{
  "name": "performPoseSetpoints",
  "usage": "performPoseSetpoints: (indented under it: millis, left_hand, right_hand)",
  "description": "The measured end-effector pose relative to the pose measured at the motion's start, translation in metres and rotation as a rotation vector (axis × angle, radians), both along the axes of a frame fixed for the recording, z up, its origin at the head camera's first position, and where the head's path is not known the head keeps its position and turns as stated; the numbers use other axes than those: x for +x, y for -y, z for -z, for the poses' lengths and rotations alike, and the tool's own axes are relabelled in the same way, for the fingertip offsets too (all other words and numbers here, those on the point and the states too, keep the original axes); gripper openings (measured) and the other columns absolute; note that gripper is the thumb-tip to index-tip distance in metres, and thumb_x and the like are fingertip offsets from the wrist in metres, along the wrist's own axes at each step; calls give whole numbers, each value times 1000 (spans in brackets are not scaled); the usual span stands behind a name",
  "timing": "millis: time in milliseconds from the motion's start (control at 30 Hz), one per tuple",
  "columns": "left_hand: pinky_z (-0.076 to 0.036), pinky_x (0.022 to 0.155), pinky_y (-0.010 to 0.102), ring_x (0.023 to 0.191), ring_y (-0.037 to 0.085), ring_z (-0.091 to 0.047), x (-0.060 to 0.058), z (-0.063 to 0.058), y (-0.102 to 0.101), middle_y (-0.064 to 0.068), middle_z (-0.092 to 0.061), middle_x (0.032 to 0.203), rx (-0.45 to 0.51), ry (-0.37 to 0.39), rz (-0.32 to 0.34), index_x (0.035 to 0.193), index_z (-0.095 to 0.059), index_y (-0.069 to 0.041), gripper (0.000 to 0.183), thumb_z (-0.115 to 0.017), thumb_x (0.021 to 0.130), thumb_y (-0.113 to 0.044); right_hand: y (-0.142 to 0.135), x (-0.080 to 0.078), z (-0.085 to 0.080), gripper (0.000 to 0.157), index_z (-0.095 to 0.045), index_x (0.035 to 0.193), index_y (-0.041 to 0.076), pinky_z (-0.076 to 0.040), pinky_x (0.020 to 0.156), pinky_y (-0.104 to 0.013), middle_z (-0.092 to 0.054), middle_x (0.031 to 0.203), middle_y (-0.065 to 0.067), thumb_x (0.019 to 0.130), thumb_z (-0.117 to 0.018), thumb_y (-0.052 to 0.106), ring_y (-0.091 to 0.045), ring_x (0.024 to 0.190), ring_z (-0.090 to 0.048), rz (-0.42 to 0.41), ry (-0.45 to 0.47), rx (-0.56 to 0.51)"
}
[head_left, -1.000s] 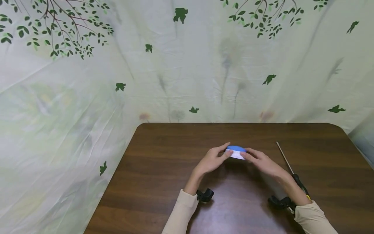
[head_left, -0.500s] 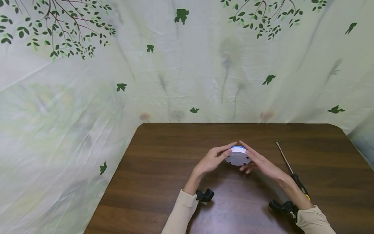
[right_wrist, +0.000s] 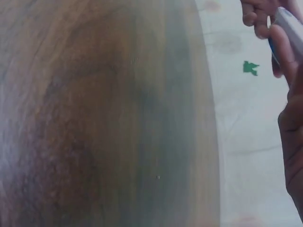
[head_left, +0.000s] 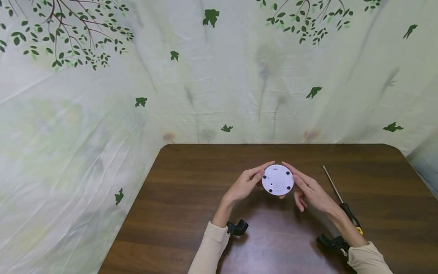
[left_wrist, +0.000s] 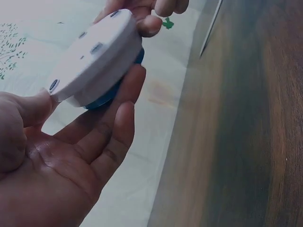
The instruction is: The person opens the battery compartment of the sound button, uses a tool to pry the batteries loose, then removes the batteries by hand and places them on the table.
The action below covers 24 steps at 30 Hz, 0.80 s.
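Both hands hold a round blue-and-white buzzer button [head_left: 278,180] up over the table. Its white underside, with several dark feet and a patch of small holes, is turned towards the head camera. My left hand [head_left: 243,185] pinches the left edge, thumb on the underside and fingers behind on the blue side, as the left wrist view shows. My right hand [head_left: 312,193] pinches the right edge between thumb and index finger, its other fingers curled loosely below. In the left wrist view the blue dome is mostly hidden under the white base. The right wrist view catches only the button's edge.
A screwdriver [head_left: 349,217] with a black and yellow handle lies right of my right forearm, its shaft pointing away. The brown wooden table [head_left: 191,213] ends at a leaf-patterned cloth [head_left: 239,87] behind. Black wrist cameras sit on both wrists.
The buzzer button has been tipped over from its blue dome facing up to its underside facing the head camera. My right hand's fingers have shifted along its edge.
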State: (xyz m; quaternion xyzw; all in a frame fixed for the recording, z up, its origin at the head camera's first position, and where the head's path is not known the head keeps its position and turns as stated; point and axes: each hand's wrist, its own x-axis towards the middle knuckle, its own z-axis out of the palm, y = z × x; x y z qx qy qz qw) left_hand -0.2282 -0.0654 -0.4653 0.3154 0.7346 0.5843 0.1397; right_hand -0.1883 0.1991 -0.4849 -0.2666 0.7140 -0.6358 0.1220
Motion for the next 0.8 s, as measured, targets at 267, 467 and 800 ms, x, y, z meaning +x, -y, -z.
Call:
performPoseSetpoints:
  millis: [267, 467, 800]
  left_hand:
    - [-60, 77, 42, 79, 17, -63, 0, 1, 3, 18, -57, 149, 38, 58, 16, 158, -43, -11, 46, -39, 113, -17]
    - [-59, 83, 51, 80, 13, -66, 0, 4, 0, 22, -57, 146, 79, 149, 13, 161, -38, -12, 48, -40, 113, -17]
    - [-58, 95, 52, 95, 21, -74, 8, 9, -14, 37, -56, 133, 212, 312, -10, 161, -30, -16, 53, -42, 111, -7]
  right_hand:
    - [2, -1, 2, 51, -20, 166, 11, -28, 35, -45, -71, 74, -28, 116, -27, 17, -24, 38, -51, 31, -17, -40]
    - [13, 4, 6, 85, -22, 166, 27, -49, 46, -32, -71, 88, -26, 98, -71, 13, -20, 52, -59, 183, -52, 92]
    - [36, 4, 3, 89, -49, 146, 17, -44, 63, -24, -75, 102, -9, 72, -96, 37, -12, 70, -59, 647, -290, 385]
